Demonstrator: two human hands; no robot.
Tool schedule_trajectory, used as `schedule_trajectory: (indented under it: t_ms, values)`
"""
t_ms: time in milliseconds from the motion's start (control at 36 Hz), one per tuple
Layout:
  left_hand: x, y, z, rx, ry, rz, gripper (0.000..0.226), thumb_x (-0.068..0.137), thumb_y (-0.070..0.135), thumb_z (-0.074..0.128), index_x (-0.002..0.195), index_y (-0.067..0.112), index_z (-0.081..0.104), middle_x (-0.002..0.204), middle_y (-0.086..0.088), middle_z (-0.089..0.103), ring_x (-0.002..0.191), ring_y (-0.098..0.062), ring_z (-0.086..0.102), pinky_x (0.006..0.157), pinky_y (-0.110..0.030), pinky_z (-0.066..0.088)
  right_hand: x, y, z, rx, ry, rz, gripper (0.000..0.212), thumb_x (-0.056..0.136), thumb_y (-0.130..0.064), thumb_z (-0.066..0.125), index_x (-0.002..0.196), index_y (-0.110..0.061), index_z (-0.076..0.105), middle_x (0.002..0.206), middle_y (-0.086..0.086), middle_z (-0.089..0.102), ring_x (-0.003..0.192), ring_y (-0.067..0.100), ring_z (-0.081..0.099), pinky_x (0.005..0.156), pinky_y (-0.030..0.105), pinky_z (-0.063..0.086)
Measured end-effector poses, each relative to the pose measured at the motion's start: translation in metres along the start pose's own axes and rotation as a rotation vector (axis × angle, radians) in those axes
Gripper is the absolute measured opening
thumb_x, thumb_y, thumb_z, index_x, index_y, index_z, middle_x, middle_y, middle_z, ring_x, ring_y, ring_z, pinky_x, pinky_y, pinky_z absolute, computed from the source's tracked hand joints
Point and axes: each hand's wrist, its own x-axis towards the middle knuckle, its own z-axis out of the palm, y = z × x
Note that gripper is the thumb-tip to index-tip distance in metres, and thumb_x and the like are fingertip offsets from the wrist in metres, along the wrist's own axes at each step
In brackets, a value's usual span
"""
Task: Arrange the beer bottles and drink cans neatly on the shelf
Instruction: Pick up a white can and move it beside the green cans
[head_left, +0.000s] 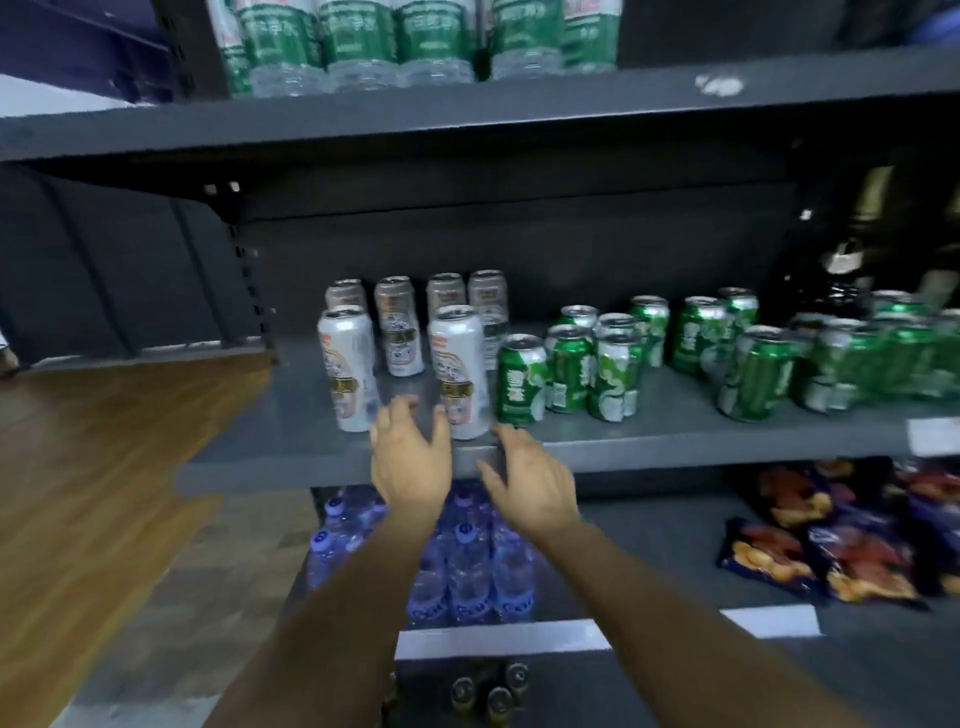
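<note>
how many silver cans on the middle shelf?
6: four in a back row, two in front. More may hide behind these.

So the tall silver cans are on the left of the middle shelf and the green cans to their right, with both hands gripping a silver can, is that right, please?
Not quite: in the head view the left hand and right hand are open and hold nothing. The silver cans do stand left of the green cans on the middle shelf.
</note>
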Motion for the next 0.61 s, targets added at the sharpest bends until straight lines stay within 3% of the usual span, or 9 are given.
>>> schedule_trajectory:
  t_ms: [222,444,611]
  values:
    - [-0.147,0.125,0.092,-0.048,-0.325,0.100,0.026,0.094,0.030,0.056,0.110,0.011,0.062,0.112,-0.011,0.061,0.113,-0.031,0.050,0.088,-0.041,0.041,-0.126,0.163,-0.125,-0.185,0.069,0.297,0.041,0.098,-0.040,0.047,0.132,-0.018,0.044,0.126,0.004,0.052,0.118,0.023,0.050,0.083,0.034,0.043]
    - [-0.281,0.268,0.178,0.033,-0.726,0.451,0.035,0.098,0.045,0.044,0.122,0.021,0.055,0.121,-0.002,0.056,0.117,-0.022,0.048,0.086,-0.036,0.045,-0.235,0.305,-0.239,-0.331,0.088,0.660,0.042,0.096,-0.046,0.047,0.123,-0.015,0.045,0.124,0.007,0.054,0.119,0.027,0.050,0.083,0.036,0.045]
    - [-0.352,0.359,0.250,0.004,-0.873,0.635,0.037,0.098,0.045,0.042,0.126,0.024,0.052,0.127,0.001,0.054,0.122,-0.021,0.045,0.092,-0.035,0.039,-0.287,0.406,-0.307,-0.376,0.157,0.830,0.043,0.097,-0.048,0.044,0.127,-0.017,0.044,0.131,0.004,0.051,0.123,0.024,0.045,0.085,0.036,0.045]
